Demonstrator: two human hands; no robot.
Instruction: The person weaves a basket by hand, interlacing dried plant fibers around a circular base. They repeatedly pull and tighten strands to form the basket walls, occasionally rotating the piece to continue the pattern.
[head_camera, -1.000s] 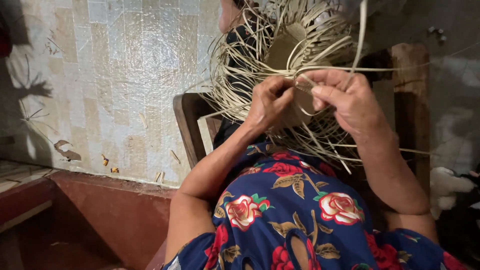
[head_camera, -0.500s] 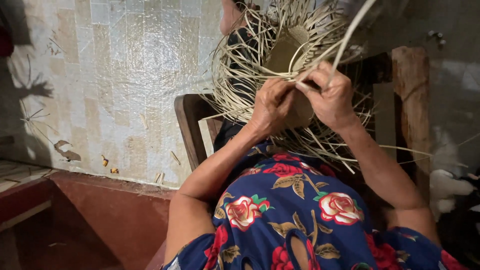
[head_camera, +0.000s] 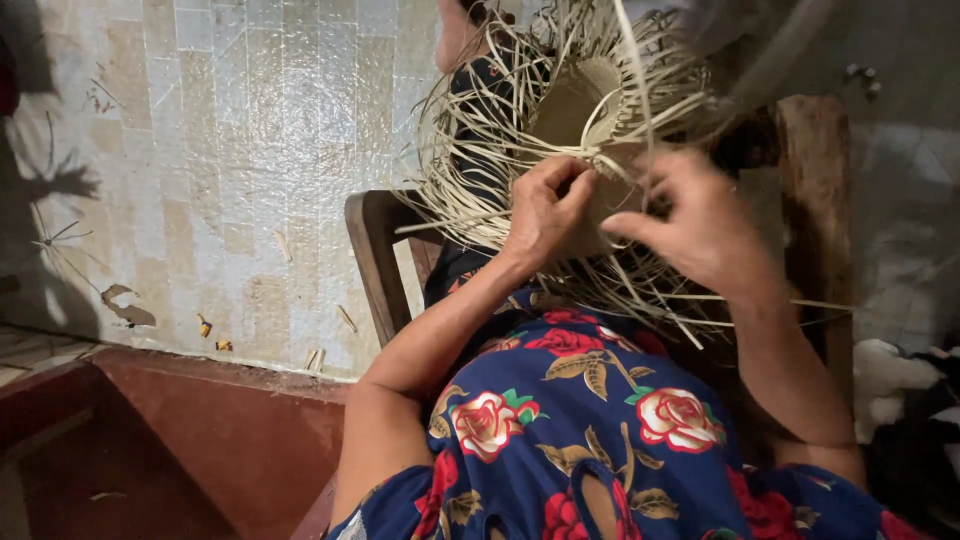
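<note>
Tiled wall (head_camera: 200, 150) behind; wooden chair (head_camera: 375, 250) beneath. Half-woven straw hat (head_camera: 575, 110) rests on the lap. Left hand (head_camera: 545, 215) pinches strands closed; right hand (head_camera: 700, 225), shifted rightward since before, loosely curled, pulls a straw (head_camera: 635, 70) taut, tightening the weave.

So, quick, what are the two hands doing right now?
Left hand: closed, fingers pinching pale straw strands at the woven straw piece.
Right hand: fingers curled on the same piece; motion-blurred, exact grip cannot be told.
</note>
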